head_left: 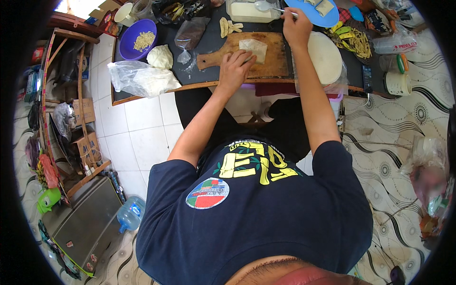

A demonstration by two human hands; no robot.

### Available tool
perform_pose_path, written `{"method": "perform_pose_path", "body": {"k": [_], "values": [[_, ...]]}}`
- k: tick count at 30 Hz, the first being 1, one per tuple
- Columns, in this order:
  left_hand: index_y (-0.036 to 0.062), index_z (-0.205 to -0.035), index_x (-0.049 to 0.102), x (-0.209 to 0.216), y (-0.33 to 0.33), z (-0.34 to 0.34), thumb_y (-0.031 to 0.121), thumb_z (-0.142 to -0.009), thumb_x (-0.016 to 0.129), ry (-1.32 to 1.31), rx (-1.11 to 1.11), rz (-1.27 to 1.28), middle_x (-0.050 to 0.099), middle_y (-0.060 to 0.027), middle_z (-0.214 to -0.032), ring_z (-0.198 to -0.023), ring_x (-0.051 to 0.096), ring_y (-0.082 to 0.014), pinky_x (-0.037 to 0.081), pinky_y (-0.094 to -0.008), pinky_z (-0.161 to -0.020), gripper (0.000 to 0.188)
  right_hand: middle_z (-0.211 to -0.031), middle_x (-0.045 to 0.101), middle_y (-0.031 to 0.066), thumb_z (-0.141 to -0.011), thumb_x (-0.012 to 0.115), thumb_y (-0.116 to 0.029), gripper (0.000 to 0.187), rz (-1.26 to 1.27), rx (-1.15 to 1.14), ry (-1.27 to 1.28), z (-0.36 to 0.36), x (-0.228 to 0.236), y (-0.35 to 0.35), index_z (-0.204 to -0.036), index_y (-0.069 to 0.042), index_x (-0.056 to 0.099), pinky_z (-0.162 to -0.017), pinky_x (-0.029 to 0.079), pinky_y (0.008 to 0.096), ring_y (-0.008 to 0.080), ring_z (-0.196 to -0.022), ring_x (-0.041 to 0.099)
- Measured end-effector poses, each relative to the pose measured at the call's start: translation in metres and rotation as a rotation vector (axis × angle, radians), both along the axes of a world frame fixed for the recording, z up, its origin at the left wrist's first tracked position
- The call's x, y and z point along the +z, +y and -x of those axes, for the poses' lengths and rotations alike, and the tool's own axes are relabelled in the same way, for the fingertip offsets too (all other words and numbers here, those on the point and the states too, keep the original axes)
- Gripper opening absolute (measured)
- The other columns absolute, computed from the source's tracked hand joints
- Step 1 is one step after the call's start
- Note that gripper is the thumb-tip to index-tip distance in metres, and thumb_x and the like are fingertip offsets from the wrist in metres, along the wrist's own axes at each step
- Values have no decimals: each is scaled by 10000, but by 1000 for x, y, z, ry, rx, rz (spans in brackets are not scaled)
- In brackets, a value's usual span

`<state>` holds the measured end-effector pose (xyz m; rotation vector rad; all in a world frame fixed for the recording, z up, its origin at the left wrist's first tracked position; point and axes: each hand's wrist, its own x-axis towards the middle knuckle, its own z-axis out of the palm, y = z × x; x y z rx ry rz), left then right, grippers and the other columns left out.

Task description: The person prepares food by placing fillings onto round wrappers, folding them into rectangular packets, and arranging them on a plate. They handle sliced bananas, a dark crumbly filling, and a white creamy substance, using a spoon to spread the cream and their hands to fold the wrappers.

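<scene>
On the wooden cutting board (270, 66) lies a pale, square-looking folded wrapper (256, 50). My left hand (235, 69) rests at the wrapper's left edge, fingers spread and touching it. At the far side of the table my right hand (298, 31) grips a spoon (263, 5) by its handle, the bowl held over a white rectangular tub (251, 18) with pale contents. A stack of round, thin white wrappers (324, 59) lies under my right forearm's outer side, on clear plastic. Folded pale parcels (324, 8) sit on a blue plate (313, 16) beyond my right hand.
Left on the dark table stand a purple bowl (127, 45) with pale crumbs, a white dough-like lump (160, 57), a plastic bag (142, 80) and a bag of brown stuff (191, 34). Peels (229, 27) lie behind the board. Right are yellow peels (351, 40) and a phone (366, 78).
</scene>
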<state>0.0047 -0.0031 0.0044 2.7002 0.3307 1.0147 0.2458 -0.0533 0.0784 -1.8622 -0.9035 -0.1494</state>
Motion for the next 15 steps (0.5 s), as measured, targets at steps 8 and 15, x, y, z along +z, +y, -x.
{"method": "perform_pose_path", "body": {"k": [8, 15], "values": [[127, -1162, 735, -1, 2, 2, 111, -830, 743, 30, 7, 58, 694, -9, -1219, -1189, 609, -203, 441, -400, -910, 332, -1227, 673, 105, -850, 718, -186, 352, 555, 183, -379, 65, 13, -48, -1189, -92, 704, -899, 533, 469, 372, -1095, 614], [98, -1207, 709, 4, 14, 2, 119, -850, 732, 80, -79, 171, 693, -30, -1250, -1185, 620, -233, 446, -405, -955, 359, -1219, 681, 53, -815, 753, -171, 397, 493, 288, -371, 107, -46, -63, -1206, -118, 710, -926, 480, 448, 307, -1099, 594]]}}
